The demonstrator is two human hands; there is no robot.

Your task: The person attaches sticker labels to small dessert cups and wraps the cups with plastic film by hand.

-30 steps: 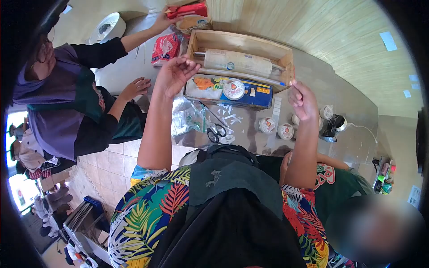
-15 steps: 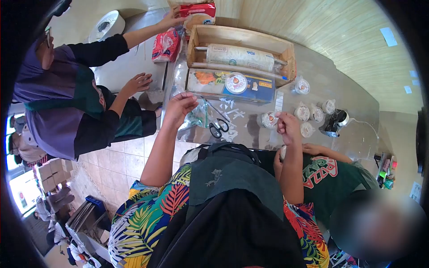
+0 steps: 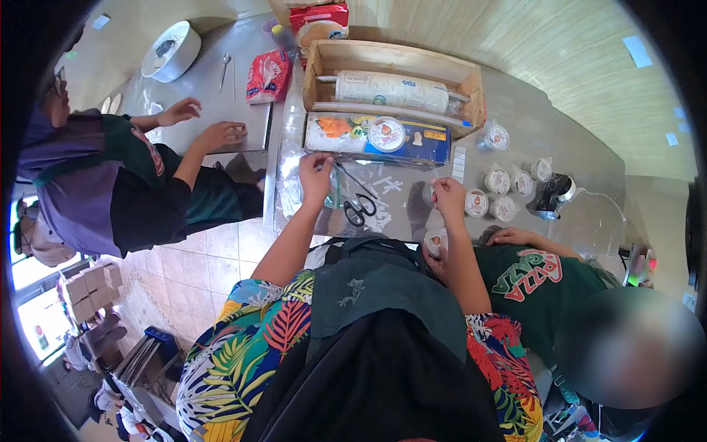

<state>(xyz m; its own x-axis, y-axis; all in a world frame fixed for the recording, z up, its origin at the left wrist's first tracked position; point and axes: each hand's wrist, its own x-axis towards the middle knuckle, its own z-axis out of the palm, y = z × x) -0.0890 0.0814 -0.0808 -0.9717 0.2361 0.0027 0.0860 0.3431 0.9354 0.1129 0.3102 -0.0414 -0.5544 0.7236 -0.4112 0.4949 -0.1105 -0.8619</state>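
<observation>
My left hand [image 3: 317, 175] is closed in a pinch at the lower left corner of the blue and white carton [image 3: 434, 145]. Below the carton's right end, my right hand [image 3: 448, 199] is pinched too. What the fingers hold is too clear or small to make out. A lidded tub [image 3: 387, 134] sits on the carton. Behind it, a wooden box [image 3: 398, 51] holds a wrapped roll [image 3: 394, 91]. Between my hands lie black-handled scissors [image 3: 360, 210] and white strips [image 3: 383, 186]. Several lidded tubs [image 3: 497, 181] stand right of my right hand.
At the left, a co-worker's two hands [image 3: 221, 135] are over the metal table [image 3: 210, 88]. A red packet [image 3: 269, 76], a spoon [image 3: 224, 72] and a white round container [image 3: 171, 53] lie there. At the right, another co-worker holds a tub [image 3: 436, 241] near my right forearm.
Both my hands have come down from the wooden box toward me and closer together. The left co-worker's far hand has withdrawn from the red packages. A tub now shows in the right co-worker's hand.
</observation>
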